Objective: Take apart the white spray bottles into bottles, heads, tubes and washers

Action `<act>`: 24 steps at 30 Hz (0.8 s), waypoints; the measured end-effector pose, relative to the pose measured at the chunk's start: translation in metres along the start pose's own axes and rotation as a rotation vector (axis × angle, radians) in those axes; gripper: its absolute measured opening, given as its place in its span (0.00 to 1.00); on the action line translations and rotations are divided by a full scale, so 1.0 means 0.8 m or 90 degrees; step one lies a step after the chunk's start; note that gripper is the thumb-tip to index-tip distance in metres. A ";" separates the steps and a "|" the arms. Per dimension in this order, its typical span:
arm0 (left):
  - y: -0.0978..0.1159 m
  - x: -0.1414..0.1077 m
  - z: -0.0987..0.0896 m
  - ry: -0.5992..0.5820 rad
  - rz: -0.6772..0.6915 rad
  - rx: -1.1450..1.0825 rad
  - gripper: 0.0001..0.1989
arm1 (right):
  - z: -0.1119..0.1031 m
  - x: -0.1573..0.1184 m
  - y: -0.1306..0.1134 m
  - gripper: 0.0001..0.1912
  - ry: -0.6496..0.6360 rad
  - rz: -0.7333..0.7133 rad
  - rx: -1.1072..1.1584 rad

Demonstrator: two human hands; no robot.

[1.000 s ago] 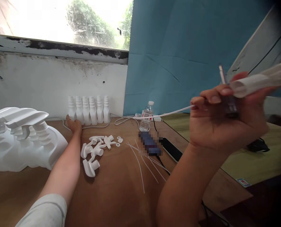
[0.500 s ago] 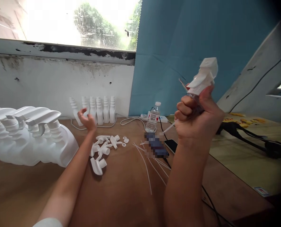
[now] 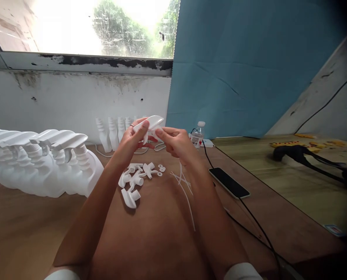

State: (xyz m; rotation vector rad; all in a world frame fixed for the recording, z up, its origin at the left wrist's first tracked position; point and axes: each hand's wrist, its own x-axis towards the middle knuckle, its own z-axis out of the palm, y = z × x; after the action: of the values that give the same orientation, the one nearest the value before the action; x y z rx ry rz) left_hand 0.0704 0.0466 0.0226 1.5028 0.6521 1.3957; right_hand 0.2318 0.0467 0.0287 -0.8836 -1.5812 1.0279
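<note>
A white trigger spray head (image 3: pixel 154 122) is held up between my two hands above the back of the table. My left hand (image 3: pixel 132 140) is closed around one end of it, thumb on top. My right hand (image 3: pixel 175 143) pinches its near right side, thumb and fingers together; the exact spot gripped is partly hidden by the fingers. Below, on the table, lies a pile of loose white spray heads (image 3: pixel 136 179) with several small white rings (image 3: pixel 160 168) beside it. Thin white tubes (image 3: pixel 188 198) lie under my right forearm.
White bottles with spray heads fitted (image 3: pixel 59 171) stand in rows at left. Narrow white bottles (image 3: pixel 103 134) line the wall. A clear water bottle (image 3: pixel 197 136), a phone (image 3: pixel 228 182) and black cables (image 3: pixel 258 223) are at right. A black strap (image 3: pixel 304 155) lies beyond the table edge.
My right hand has come down and left with the spray head from its raised spot at right. My left hand has moved right and now grips the spray head too.
</note>
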 end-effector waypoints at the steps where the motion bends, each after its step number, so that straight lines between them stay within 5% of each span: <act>1: 0.002 -0.001 -0.002 -0.001 -0.012 0.042 0.25 | 0.004 0.000 0.001 0.22 -0.020 0.003 -0.016; 8: 0.001 0.003 -0.027 0.135 -0.029 0.181 0.22 | -0.011 0.009 0.013 0.18 -0.114 0.179 -0.068; 17: 0.007 0.009 -0.056 0.158 -0.019 0.113 0.23 | -0.068 0.021 0.054 0.07 0.052 0.358 -0.266; 20: 0.002 0.013 -0.056 0.136 -0.060 -0.021 0.21 | -0.078 0.023 0.053 0.12 0.170 0.295 -0.358; 24: -0.010 0.018 -0.051 0.060 -0.098 -0.203 0.09 | -0.061 0.010 0.017 0.21 0.294 0.036 -0.278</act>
State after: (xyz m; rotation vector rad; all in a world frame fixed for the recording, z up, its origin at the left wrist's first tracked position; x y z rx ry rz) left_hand 0.0363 0.0733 0.0179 1.1182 0.5599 1.3841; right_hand 0.2778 0.0683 0.0251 -1.3595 -1.4002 0.4633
